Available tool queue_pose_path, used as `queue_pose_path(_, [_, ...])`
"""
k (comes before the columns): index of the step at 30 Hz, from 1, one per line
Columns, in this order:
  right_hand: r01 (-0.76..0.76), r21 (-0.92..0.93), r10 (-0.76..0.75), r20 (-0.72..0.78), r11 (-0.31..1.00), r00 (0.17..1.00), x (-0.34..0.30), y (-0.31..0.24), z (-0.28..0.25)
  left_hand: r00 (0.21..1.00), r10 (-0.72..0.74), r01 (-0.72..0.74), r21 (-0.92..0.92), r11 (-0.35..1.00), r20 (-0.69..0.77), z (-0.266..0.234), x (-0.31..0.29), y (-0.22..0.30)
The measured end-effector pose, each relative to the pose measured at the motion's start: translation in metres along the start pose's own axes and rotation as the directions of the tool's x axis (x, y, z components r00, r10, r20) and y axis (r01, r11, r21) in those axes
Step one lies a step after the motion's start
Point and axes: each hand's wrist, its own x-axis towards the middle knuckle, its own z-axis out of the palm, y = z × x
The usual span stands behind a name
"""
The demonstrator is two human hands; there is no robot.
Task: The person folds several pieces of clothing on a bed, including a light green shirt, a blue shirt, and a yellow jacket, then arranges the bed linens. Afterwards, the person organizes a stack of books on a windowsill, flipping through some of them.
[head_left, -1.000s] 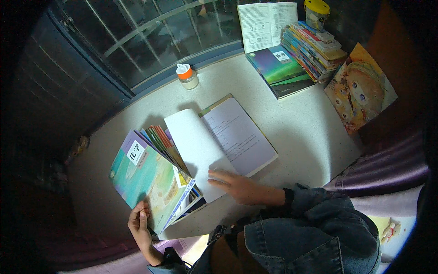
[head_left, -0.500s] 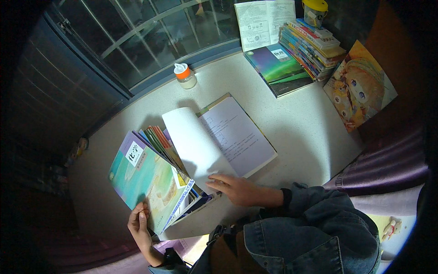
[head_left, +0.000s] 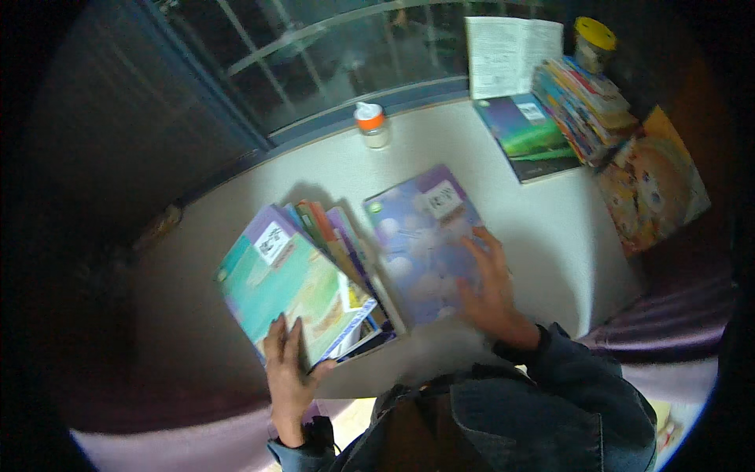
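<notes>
My left hand (head_left: 288, 377) rests with fingers spread on the lower edge of a teal and beige textbook (head_left: 287, 267). That textbook leans over several other books (head_left: 322, 220), whose edges show on its right side in a fanned row. My right hand (head_left: 494, 287), open and slightly blurred, lies on the right part of a closed purple-blue textbook (head_left: 413, 236) with pale round shapes on its cover. The two groups of books lie side by side on the white desk, close together.
A jar with an orange and white lid (head_left: 371, 126) stands by the barred window (head_left: 314, 55). At the back right are an open booklet (head_left: 511, 59), a green-purple book (head_left: 527, 138), a pile of books (head_left: 586, 106), a yellow-lidded container (head_left: 594, 43) and a cartoon picture board (head_left: 657, 185).
The purple-blue book, open with a page lifted by my right hand before, is now closed under that hand. My left hand has moved from the teal book's edge onto its cover. The view has shifted.
</notes>
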Motion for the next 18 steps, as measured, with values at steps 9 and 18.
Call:
queue_pose_path(9, [-0.153, 0.448, -0.058, 0.424, 0.881, 0.904, 0.022, -0.026, 0.012, 1.0, 0.002, -0.004, 0.071, 0.997, 0.031, -0.005, 0.0, -0.008])
queue_pose_path(18, [-0.618, 0.548, -0.003, 0.749, 0.563, 0.662, 0.049, -0.029, 0.077, 1.0, -0.001, 0.001, -0.073, 0.997, 0.009, -0.005, -0.004, -0.018])
